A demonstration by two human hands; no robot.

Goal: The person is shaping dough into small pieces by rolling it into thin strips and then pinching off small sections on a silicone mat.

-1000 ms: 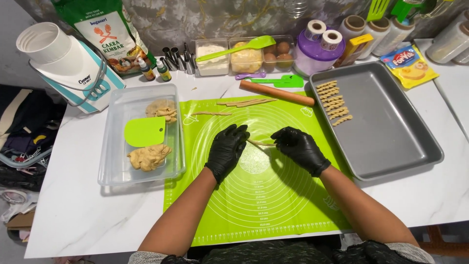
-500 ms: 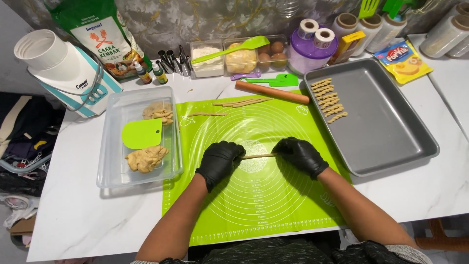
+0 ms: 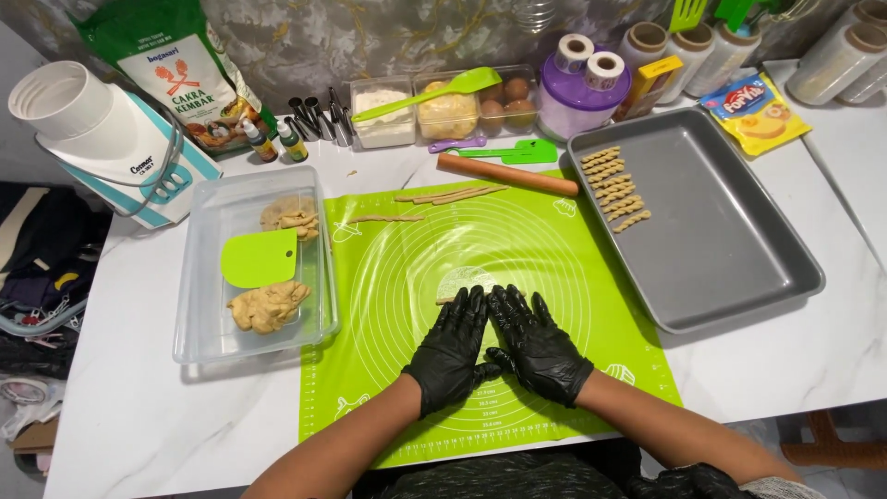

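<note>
Dough strip (image 3: 445,299): pale, thin, soft; we see it lying mid-mat, mostly under our fingertips.
Hands: left hand (image 3: 453,351) and right hand (image 3: 536,346), glossy black gloves, flat, grasping nothing.
Mat (image 3: 554,249): smooth green silicone.
Around: grey metal tray (image 3: 730,231), wooden rolling pin (image 3: 506,175), clear tub (image 3: 314,268).

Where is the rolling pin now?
In the head view, the rolling pin lies on the table at the far edge of the green mat, right of centre, between the grey tray and the thin dough strips.
</note>
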